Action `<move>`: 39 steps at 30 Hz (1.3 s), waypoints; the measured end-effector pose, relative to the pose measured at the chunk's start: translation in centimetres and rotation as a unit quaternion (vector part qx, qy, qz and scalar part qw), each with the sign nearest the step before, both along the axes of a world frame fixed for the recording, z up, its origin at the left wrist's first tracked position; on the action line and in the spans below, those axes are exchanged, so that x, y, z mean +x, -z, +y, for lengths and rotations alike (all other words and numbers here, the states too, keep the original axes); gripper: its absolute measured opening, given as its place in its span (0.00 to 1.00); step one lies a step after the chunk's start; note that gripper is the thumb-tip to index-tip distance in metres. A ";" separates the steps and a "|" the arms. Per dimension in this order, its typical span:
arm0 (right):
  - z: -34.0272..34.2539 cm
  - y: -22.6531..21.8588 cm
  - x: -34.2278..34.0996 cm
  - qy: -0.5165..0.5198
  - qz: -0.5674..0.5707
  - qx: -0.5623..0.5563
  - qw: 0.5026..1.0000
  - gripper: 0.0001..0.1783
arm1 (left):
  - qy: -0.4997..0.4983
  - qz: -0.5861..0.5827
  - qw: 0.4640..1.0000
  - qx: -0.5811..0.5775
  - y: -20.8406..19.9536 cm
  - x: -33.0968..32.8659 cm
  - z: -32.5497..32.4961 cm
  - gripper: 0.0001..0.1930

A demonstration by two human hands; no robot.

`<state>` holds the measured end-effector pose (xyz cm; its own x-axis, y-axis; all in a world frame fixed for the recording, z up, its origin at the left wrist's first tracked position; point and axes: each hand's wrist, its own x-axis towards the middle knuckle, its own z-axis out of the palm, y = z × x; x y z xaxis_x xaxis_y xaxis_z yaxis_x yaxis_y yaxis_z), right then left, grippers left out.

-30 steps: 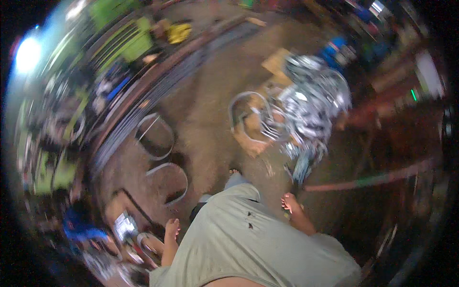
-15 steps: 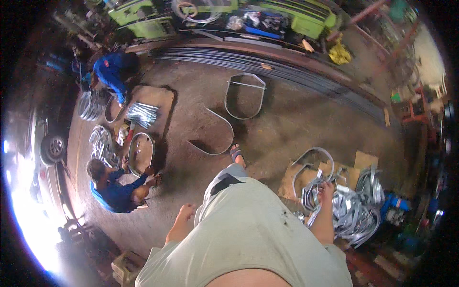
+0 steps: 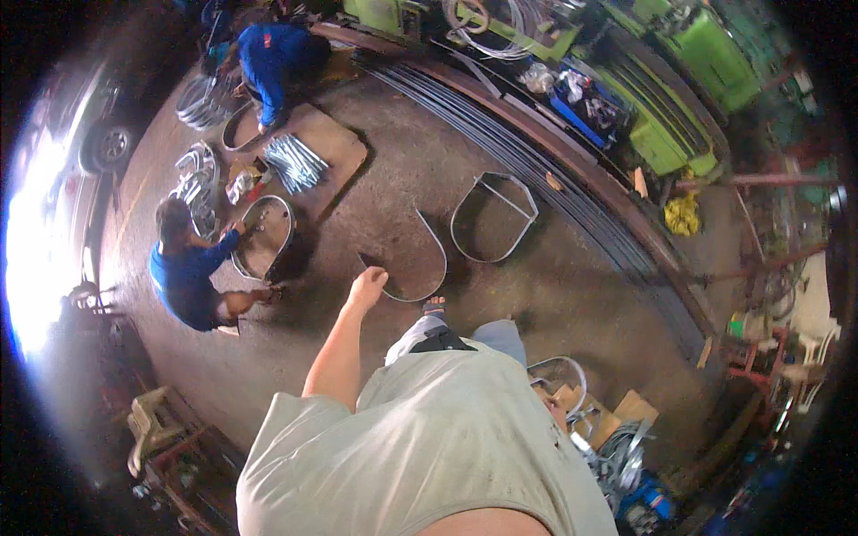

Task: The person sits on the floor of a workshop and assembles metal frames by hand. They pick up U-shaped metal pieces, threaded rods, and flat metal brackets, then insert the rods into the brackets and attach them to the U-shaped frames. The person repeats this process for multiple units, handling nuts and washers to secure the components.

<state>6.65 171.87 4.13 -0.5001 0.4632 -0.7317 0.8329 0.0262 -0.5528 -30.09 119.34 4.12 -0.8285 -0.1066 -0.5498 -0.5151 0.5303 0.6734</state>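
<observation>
My left hand [image 3: 367, 289] is stretched forward with its fingers curled in, and nothing shows in them. Below it in the picture a U-shaped metal strip [image 3: 444, 259] lies on the floor, the hand covering part of it but seeming to be well above. My right hand [image 3: 556, 414] is mostly hidden behind my shirt, beside a pile of shiny bent metal bands [image 3: 623, 451]. What it holds, if anything, I cannot make out. Farther off lies a closed metal hoop [image 3: 458, 234] with a crossbar.
A co-worker in blue [image 3: 192, 272] crouches at the left by a metal hoop [image 3: 290, 228]; another [image 3: 268, 62] bends farther back. Metal rods [image 3: 297, 163] lie on a board [image 3: 344, 152]. Long bars [image 3: 500, 134] run along green machines [image 3: 670, 134]. A pale stool [image 3: 152, 429] stands lower left.
The view has turned right. My left hand has swung forward from beside my body. My right hand, over the metal pile before, is now mostly behind my shirt.
</observation>
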 end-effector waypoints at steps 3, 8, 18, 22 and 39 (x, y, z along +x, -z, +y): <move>5.8 4.2 4.2 -0.058 -0.025 0.067 0.996 0.13 | -0.005 -0.020 0.999 -0.037 -0.2 -1.6 2.3 0.23; 12.7 7.7 1.6 -0.059 -0.046 0.102 0.992 0.14 | 0.020 -0.151 0.981 -0.117 1.2 0.7 4.7 0.23; 26.6 5.3 -23.3 0.036 -0.035 -0.006 0.999 0.20 | 0.065 -0.221 0.963 -0.139 1.5 0.8 15.6 0.25; 27.7 5.5 -36.4 -0.027 0.007 -0.059 0.998 0.15 | -0.016 -0.155 0.986 -0.063 1.3 -5.9 23.2 0.23; 18.9 55.2 -62.7 0.019 -0.094 -0.050 0.994 0.32 | -0.253 -0.342 0.902 -0.072 54.0 -9.2 39.8 0.39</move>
<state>-56.09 190.78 -51.06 -0.3346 0.3995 -0.8535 0.9208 -0.0543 -0.3863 -39.28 159.12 -49.83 -0.1268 -0.4878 -0.8637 -0.9846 0.1677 0.0499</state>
